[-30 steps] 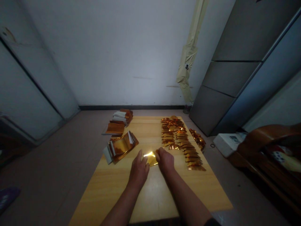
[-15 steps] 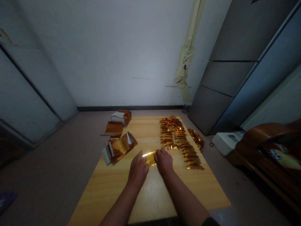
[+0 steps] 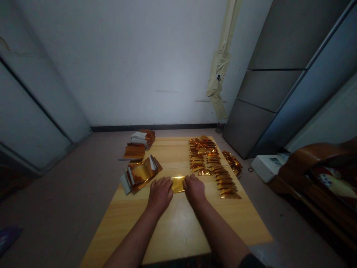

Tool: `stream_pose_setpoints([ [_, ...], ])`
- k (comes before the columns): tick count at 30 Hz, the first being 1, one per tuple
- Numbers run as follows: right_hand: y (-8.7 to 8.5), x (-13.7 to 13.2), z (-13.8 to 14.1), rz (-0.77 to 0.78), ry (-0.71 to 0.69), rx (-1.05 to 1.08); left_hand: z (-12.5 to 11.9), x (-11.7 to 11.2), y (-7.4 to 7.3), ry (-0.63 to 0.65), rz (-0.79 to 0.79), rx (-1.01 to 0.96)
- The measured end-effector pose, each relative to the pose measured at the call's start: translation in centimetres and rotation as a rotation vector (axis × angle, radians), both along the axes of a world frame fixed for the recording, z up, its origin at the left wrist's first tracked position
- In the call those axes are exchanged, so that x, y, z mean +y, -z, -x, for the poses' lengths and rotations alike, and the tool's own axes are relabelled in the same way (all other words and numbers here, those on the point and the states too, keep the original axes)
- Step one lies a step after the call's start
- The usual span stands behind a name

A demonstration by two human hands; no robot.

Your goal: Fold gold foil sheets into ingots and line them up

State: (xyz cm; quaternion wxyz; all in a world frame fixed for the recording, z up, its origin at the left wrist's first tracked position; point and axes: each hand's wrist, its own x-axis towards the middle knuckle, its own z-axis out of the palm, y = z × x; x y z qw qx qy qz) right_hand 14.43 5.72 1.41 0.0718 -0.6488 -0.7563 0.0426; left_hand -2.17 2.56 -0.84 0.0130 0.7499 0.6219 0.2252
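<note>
On the light wooden table (image 3: pixel 178 229), I am pressing the left hand (image 3: pixel 160 195) and the right hand (image 3: pixel 194 189) down on a gold foil sheet (image 3: pixel 177 184), one hand on each end of it. Both hands are lying open with palms down, and the fingers are not closing around the foil, so I am holding it flat and not gripping it. The sheet is lying between the hands, touching both. Beyond the left hand, a stack of gold foil with white paper (image 3: pixel 140 173) is sitting near the table edge, and a flat foil bundle (image 3: pixel 134 152) and a foil pile (image 3: pixel 142 137) are lying farther away. Beyond the right hand, rows of foil pieces (image 3: pixel 212 163) are running up the table.
</note>
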Motion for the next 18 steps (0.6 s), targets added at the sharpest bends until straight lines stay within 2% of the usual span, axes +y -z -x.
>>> stream_pose_setpoints([
  [4, 0.1, -0.1, -0.1, -0.012, 0.014, 0.018, 0.5, 0.2, -0.3, 0.003, 0.064, -0.023],
  [9, -0.4, -0.9, -0.1, -0.045, 0.023, 0.065, 0.6, 0.0, 0.1, 0.019, 0.064, -0.049],
  [15, -0.5, -2.2, 1.7, -0.081, -0.083, 0.18, 0.8, 0.0, 0.3, 0.019, 0.059, -0.052],
  [18, -0.3, -2.5, 2.6, -0.031, -0.056, 0.186, 0.8, 0.0, 0.2, 0.016, 0.071, -0.046],
])
